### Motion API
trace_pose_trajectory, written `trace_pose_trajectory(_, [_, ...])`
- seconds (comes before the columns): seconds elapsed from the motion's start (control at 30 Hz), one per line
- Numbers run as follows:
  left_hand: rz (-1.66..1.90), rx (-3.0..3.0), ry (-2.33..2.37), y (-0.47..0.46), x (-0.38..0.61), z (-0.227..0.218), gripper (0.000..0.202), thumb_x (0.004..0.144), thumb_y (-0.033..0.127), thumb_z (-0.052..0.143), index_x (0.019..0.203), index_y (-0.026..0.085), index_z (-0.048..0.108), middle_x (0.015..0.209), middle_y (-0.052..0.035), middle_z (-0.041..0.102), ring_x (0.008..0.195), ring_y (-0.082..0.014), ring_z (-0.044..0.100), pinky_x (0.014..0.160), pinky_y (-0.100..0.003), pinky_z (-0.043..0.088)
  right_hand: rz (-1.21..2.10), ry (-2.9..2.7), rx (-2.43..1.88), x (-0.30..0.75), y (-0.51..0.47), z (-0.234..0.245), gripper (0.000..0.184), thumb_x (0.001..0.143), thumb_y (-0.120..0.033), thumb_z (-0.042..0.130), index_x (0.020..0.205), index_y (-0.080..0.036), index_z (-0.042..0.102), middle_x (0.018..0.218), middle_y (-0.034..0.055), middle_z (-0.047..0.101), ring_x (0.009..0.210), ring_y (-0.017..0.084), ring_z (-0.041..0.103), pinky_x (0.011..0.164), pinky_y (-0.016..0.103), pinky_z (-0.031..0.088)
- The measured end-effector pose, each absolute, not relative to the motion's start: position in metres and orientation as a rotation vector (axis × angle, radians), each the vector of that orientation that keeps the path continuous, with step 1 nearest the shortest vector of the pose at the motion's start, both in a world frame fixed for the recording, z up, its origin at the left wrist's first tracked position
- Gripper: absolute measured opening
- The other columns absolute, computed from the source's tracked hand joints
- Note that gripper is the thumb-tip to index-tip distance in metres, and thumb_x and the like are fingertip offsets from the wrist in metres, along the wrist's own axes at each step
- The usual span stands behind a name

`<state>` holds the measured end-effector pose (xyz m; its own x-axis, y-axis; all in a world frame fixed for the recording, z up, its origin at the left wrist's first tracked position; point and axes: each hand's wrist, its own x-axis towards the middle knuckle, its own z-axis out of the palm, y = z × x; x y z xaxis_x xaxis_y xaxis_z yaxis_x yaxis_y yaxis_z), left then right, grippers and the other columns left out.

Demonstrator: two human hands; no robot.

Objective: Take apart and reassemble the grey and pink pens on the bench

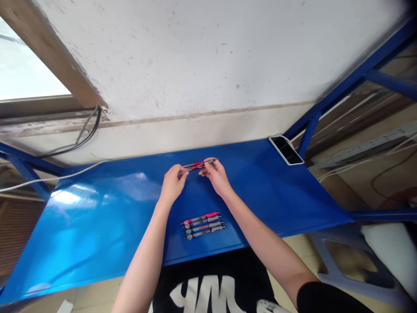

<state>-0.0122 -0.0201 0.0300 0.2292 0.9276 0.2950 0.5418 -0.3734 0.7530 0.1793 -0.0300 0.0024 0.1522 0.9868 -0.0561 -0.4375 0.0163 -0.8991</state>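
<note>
Out over the middle of the blue table (143, 230), my left hand (172, 183) and my right hand (216, 174) face each other. Between them lie at least two slim pens (196, 165), with red showing on their barrels. My left fingers pinch the left ends, and my right thumb and fingers are closed around the right ends. Whether these pens touch the tabletop I cannot tell. Closer to my body, several click pens lie side by side in a row: a pink pen (211, 214) at the top and grey pens (213, 228) below it.
A phone with a white edge (286, 150) lies at the table's back right corner. Blue metal frame bars (308, 132) rise at both ends. A pale cable (74, 174) crosses the back left corner. A wall (202, 65) borders the far edge, and a grey stool (355, 261) stands lower right.
</note>
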Motion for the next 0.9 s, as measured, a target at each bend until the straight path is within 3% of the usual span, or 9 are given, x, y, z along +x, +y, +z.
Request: trace_pose_trajectory(0.9, [1.017, 2.000, 1.356, -0.0214, -0.0112, 0.0328, 0.007, 0.091, 0.023, 0.065, 0.086, 0.021, 0.061, 0.076, 0.0000, 0.064, 0.070, -0.0161, 0.060, 0.068, -0.028, 0.047, 1.290, -0.796, -0.957, 0.1794, -0.0295, 0.0027, 0.036, 0.081, -0.050, 0.079, 0.098, -0.025, 0.062, 0.083, -0.0001, 0.074, 0.065, 0.014, 0.069, 0.060, 0.026, 0.053])
